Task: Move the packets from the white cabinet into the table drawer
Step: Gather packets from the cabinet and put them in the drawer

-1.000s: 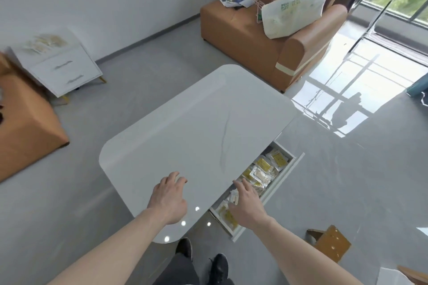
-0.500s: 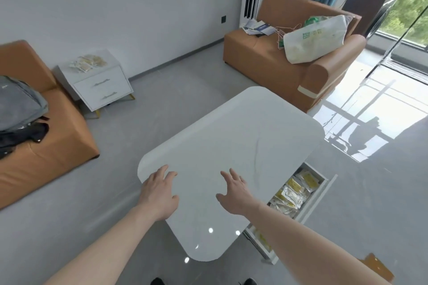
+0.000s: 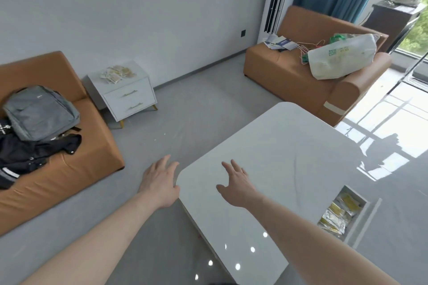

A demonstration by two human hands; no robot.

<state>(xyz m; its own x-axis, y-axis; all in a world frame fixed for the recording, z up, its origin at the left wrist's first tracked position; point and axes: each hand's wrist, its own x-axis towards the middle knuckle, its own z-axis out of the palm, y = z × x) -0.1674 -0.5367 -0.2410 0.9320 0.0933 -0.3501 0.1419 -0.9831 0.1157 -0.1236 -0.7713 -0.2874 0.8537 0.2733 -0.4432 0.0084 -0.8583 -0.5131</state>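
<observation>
my left hand (image 3: pixel 159 183) hangs over the floor just beside the corner of the white table (image 3: pixel 289 159), fingers spread loose, holding nothing. my right hand (image 3: pixel 236 184) is out above the tabletop, fingers straight and splayed, also empty. a pile of packets (image 3: pixel 117 73) lies on top of the white cabinet (image 3: pixel 129 97) by the wall, well apart from me. more packets (image 3: pixel 339 214) lie in the open table drawer (image 3: pixel 361 220) at my right.

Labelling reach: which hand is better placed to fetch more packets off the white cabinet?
Probably left hand: empty, open, on the side of the white two-drawer cabinet bearing yellow packets. Right hand hovers over the white table.
</observation>
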